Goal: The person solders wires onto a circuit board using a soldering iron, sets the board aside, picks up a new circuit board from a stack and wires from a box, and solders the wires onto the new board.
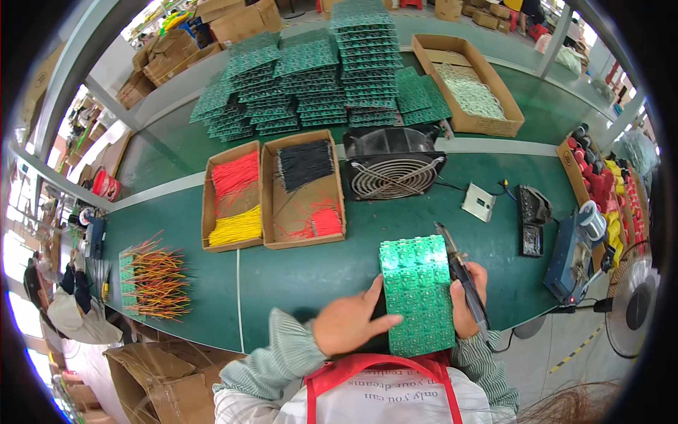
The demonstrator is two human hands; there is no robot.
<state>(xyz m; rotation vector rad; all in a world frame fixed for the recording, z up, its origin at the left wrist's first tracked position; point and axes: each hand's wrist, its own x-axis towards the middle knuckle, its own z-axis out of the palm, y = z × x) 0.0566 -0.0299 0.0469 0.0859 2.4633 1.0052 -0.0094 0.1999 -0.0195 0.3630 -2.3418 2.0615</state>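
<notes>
A green circuit board panel [418,297], covered with rows of small boards, is tilted up close in front of me at the table's near edge. My left hand [353,318] grips its left edge, thumb over the face and the other fingers partly hidden behind. My right hand [467,300] is closed around a black soldering iron [472,288] along the panel's right edge. The iron's tip points away from me, near the panel's far right corner. Just beyond the panel, the green table [304,283] shows bare surface.
Boxes of red and yellow wires [232,177] and black and red wires [304,219] stand ahead, beside a black fan [392,173]. Behind rise stacked panels [367,71]. A soldering station [565,265] and black tray [531,219] sit right; a wired board [155,279] lies left.
</notes>
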